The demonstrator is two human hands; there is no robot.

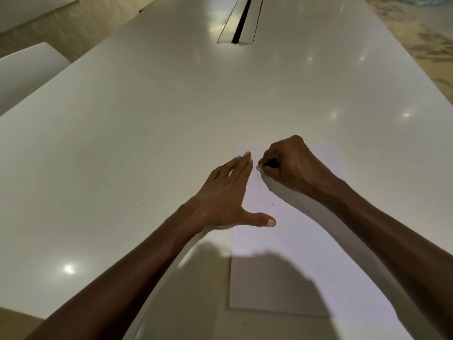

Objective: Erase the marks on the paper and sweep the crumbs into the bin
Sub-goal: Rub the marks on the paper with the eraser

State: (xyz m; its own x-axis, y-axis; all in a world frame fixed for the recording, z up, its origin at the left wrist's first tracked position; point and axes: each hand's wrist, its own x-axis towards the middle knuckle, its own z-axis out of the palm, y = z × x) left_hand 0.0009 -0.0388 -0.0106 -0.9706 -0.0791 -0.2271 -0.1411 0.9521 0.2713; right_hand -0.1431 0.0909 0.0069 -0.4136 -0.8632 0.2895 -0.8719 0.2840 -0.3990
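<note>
— white and glossy, that's the table [147,123]; it fills nearly the whole frame and throws back small spots of light. where's the paper?

— the paper [277,263] lies flat on it, lower right of centre, a pale sheet with its long side running up the frame. a shadow falls across its lower part.

— and the hands?

— the left hand [230,192] is spread flat, palm down, at the sheet's left edge near the middle of the frame. its fingers lie straight and close together, the tips reaching onto the upper left corner of the paper, the thumb stretched wide to the right over the sheet. it has hold of nothing.

— the right one?

— the right hand [291,165] is curled into a loose fist on the upper part of the paper, just right of the left fingertips. it pinches a small white eraser [260,168], whose tip shows at the fingers and sits down at the sheet.

— any marks or crumbs?

— faint marks [272,205] below the fist, and a few dark specks [308,211] beside the right forearm; too small to say more.

— anything else?

— a long metal slot [241,22] set into the table at top centre, and a white chair [27,69] at the left edge.
</note>
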